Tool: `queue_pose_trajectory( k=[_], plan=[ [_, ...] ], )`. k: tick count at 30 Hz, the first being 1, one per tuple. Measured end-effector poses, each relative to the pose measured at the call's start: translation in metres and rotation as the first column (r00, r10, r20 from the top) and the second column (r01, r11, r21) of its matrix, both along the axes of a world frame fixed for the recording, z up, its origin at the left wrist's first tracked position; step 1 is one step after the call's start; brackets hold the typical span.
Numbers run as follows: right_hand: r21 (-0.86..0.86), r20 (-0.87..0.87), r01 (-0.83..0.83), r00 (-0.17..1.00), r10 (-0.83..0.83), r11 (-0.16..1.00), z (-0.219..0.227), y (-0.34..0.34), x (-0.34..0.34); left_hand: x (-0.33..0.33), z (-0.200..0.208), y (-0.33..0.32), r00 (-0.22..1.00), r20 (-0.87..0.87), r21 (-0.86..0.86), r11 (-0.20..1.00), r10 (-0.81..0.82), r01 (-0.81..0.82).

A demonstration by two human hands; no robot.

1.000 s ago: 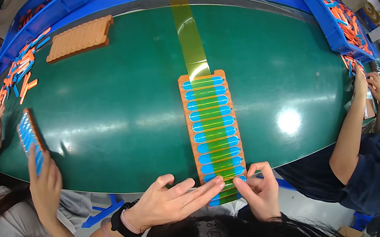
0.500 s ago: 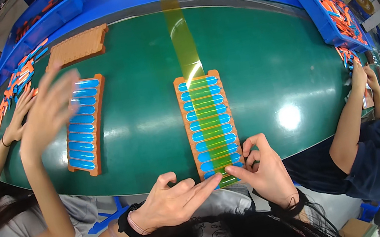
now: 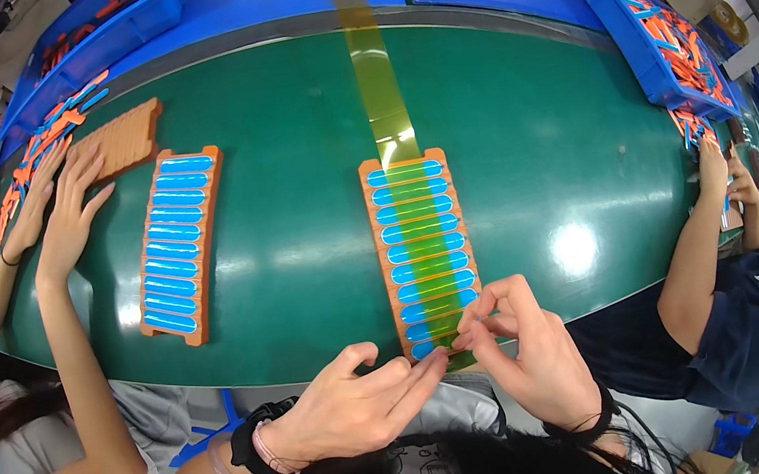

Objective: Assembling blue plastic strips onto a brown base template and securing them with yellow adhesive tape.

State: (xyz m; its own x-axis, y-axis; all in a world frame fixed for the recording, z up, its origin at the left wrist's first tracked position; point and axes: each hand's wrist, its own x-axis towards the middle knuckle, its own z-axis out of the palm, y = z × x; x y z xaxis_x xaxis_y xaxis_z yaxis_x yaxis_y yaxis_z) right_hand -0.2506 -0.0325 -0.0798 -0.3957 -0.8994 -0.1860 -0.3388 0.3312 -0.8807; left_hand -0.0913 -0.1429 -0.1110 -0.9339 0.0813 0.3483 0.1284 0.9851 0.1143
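An orange tray point(image 3: 422, 250) filled with several blue oblong pieces lies on the green table point(image 3: 283, 152) in front of me. A strip of yellow tape point(image 3: 384, 104) runs down its middle from the far side. My left hand point(image 3: 354, 409) rests flat at the tray's near end, fingertips on its edge. My right hand point(image 3: 527, 353) pinches the tape's near end at the tray's lower right corner.
A second orange tray point(image 3: 180, 242) of blue pieces lies to the left, near another person's hands point(image 3: 69, 205) and a bare orange tray point(image 3: 119, 141). Blue bins point(image 3: 661, 45) with orange and blue parts stand at the right and back left. A person point(image 3: 755, 293) works on the right.
The person on the left set the second filled tray flat on the table and moved both hands away from it. My right hand's fingers closed on the tape end.
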Motion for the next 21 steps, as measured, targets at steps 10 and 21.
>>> queue_pose_trajectory(
  k=[10,21],
  plan=[
    [-0.058,-0.158,-0.075,0.985,0.065,0.995,-0.001,0.006,0.003,-0.001,0.029,-0.021,0.981,0.165,-0.032,0.994,0.106,-0.102],
    [-0.058,-0.142,-0.107,0.985,0.098,0.993,0.000,0.008,0.000,-0.013,0.040,-0.044,0.945,0.316,0.026,0.995,0.088,-0.101]
  ],
)
